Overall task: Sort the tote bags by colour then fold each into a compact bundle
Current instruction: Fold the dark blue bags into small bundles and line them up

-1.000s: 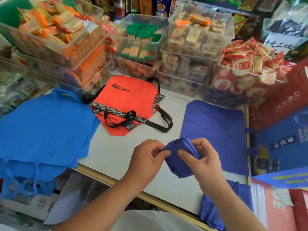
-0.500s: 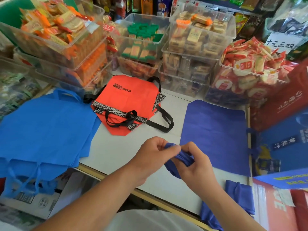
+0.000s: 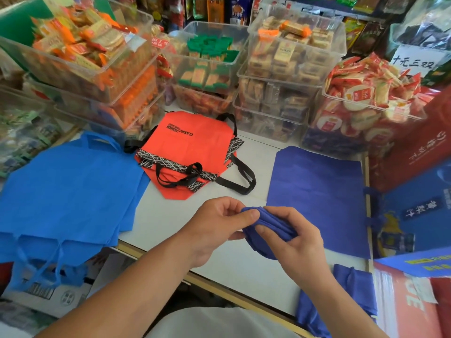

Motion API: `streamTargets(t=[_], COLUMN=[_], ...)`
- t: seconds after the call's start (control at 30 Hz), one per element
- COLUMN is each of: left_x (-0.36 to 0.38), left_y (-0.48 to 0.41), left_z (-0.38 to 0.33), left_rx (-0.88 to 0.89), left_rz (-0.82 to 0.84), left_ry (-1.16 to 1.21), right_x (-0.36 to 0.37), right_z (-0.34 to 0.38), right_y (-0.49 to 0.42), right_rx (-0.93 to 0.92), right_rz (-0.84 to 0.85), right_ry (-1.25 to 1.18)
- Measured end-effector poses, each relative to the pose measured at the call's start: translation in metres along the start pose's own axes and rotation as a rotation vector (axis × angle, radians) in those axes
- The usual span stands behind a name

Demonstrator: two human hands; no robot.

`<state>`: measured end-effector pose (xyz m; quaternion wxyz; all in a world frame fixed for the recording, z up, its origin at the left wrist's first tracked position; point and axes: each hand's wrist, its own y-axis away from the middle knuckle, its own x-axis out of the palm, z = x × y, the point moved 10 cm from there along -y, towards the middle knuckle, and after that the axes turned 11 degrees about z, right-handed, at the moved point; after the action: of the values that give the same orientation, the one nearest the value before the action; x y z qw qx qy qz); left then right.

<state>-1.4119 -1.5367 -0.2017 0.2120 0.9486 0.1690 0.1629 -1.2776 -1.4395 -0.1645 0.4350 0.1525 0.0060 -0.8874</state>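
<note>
A dark blue tote bag, folded into a small bundle [image 3: 262,236], is held above the white table [image 3: 234,262] near its front edge. My left hand [image 3: 214,228] pinches the bundle's left end with the thumb on top. My right hand [image 3: 292,237] grips its right side, fingers curled over the folds. A flat dark blue tote [image 3: 319,196] lies on the table to the right. Orange totes with black handles [image 3: 188,152] lie stacked at the middle back. Bright blue totes [image 3: 66,198] are piled on the left and hang over the edge.
Clear bins of packaged snacks [image 3: 280,76] line the back of the table. More dark blue fabric [image 3: 341,301] hangs off the front right corner. Red and blue bags [image 3: 415,167] stand on the right. A cardboard box [image 3: 48,293] sits below left.
The loosely folded blue bag has been squeezed into a tighter bundle. My hands have come closer together around it, and my right fingers now wrap over the folds.
</note>
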Motion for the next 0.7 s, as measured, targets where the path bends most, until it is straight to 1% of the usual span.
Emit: streamTargets(t=[0.07, 0.2, 0.37, 0.43, 0.5, 0.57, 0.7], left_x=[-0.001, 0.004, 0.011, 0.011, 0.011, 0.01, 0.004], left_y=[0.002, 0.002, 0.004, 0.005, 0.006, 0.006, 0.006], left_z=[0.002, 0.004, 0.011, 0.013, 0.013, 0.012, -0.001], left_rx=[-0.043, -0.058, -0.09, -0.108, -0.115, -0.099, 0.014], left_rz=[0.018, 0.011, 0.106, 0.115, 0.094, 0.035, -0.126], left_ry=[0.038, -0.009, -0.028, -0.049, -0.08, -0.134, -0.373], right_x=[0.0, -0.002, 0.002, 0.006, 0.008, 0.008, 0.01], right_z=[-0.002, 0.001, 0.007, 0.007, 0.004, 0.0, 0.007], right_y=[-0.001, -0.003, -0.001, 0.001, 0.001, 0.003, 0.004], right_rx=[-0.022, -0.095, -0.123, -0.149, -0.162, -0.181, -0.229], right_rz=[0.009, 0.052, 0.145, 0.181, 0.195, 0.176, 0.118], right_ry=[0.062, 0.215, 0.286, 0.334, 0.369, 0.392, 0.425])
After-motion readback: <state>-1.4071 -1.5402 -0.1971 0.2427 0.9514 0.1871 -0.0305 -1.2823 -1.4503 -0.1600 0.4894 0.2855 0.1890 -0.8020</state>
